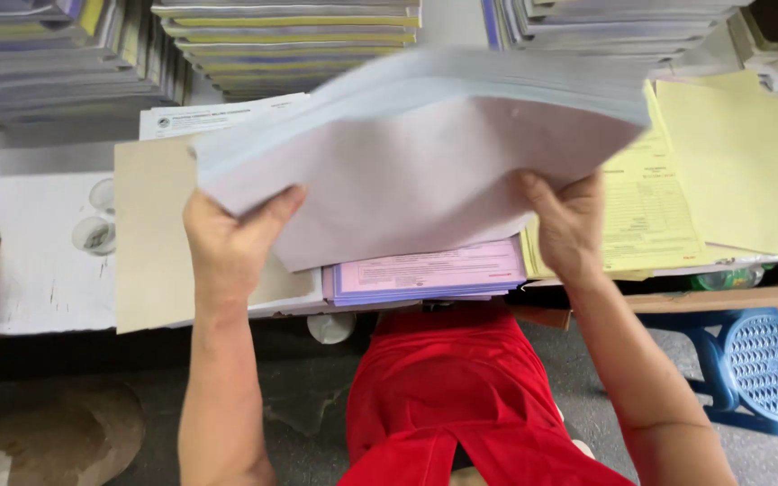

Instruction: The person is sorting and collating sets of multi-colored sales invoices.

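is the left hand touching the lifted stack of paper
Touching: the head view shows the left hand gripping the lifted paper stack at its edge, thumb pressed on its underside.

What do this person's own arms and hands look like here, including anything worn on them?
Both the left hand and right hand are bare: no gloves, rings or watch visible. Both forearms are bare too, with no sleeves in view. Below them shows a red garment worn by the person.

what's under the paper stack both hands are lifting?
Under the lifted paper stack, held by the left hand and right hand, a pile of lilac forms shows at its near edge, on the white table. The rest of that pile is covered.
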